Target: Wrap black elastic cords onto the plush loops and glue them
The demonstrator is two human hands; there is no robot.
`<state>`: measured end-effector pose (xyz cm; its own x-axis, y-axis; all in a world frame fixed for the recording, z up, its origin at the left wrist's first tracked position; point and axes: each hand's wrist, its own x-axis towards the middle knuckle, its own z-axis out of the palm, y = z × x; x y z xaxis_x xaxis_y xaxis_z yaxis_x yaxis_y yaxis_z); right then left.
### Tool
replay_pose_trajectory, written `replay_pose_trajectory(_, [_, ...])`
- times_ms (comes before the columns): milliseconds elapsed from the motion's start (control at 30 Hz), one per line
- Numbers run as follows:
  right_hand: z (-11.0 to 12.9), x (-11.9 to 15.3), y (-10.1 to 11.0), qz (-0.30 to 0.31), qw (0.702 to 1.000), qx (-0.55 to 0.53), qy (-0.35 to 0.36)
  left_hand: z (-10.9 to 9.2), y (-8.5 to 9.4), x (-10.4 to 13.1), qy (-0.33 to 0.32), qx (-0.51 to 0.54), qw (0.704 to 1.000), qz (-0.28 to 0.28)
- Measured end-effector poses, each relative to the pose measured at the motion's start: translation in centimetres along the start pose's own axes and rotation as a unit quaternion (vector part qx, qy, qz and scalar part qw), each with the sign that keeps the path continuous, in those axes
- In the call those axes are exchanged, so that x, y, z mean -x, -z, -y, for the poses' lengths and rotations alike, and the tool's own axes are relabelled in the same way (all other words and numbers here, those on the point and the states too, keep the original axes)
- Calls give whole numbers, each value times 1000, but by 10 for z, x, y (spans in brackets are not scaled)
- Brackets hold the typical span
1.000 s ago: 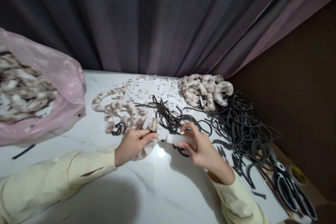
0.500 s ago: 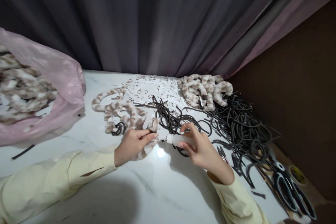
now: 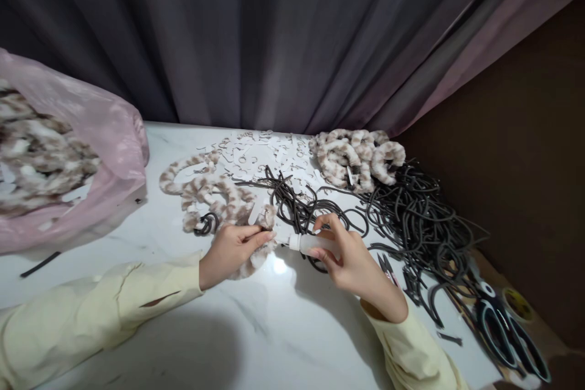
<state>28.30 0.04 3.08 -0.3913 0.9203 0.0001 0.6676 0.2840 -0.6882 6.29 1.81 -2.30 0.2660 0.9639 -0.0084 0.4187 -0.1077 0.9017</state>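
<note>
My left hand [image 3: 237, 251] pinches the end of a plush, brown-spotted white fur tube [image 3: 267, 217] between thumb and fingers. In my right hand [image 3: 348, 256] is a small translucent white squeeze bottle [image 3: 315, 245], lying sideways with its nozzle pointing left at the pinched fur end. Whether the tip touches the fur is too small to tell. A white tag [image 3: 256, 210] stands out from the fur just above my left thumb. More spotted fur tubes [image 3: 214, 195] lie behind my left hand, with a small coil of black cord [image 3: 208, 223] among them.
Black cords [image 3: 411, 213] heap at the right, beside finished-looking fur rings [image 3: 356, 155]. White tags [image 3: 269, 155] are scattered at the back. A pink bag [image 3: 123, 134] of fur pieces stands left. Large scissors [image 3: 507, 329] and small snips [image 3: 387, 267] lie at right.
</note>
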Motion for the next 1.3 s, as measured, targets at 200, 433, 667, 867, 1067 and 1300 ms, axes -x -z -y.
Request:
replay_pose_trajectory(200, [0, 1, 0, -2, 1000, 4, 1, 0, 0, 0, 0, 0, 1000, 0])
replay_pose_trajectory(433, [-1, 1, -1, -2, 1000, 6, -3, 1, 0, 0, 2, -4, 1000, 1])
replay_pose_trajectory(667, [0, 0, 1, -3, 1000, 12, -9, 1, 0, 0, -7, -1, 1000, -3])
replay_pose_trajectory(867, [-3, 0, 2, -1, 1000, 13, -27, 3, 0, 0, -14, 3, 1000, -12])
replay_pose_trajectory(1067, [-3, 0, 5, -22, 999, -28, -21, 3, -1, 0, -11, 3, 1000, -12])
replay_pose_trajectory(1300, [1, -1, 3, -21, 999, -26, -11, 3, -1, 0, -9, 0, 1000, -9])
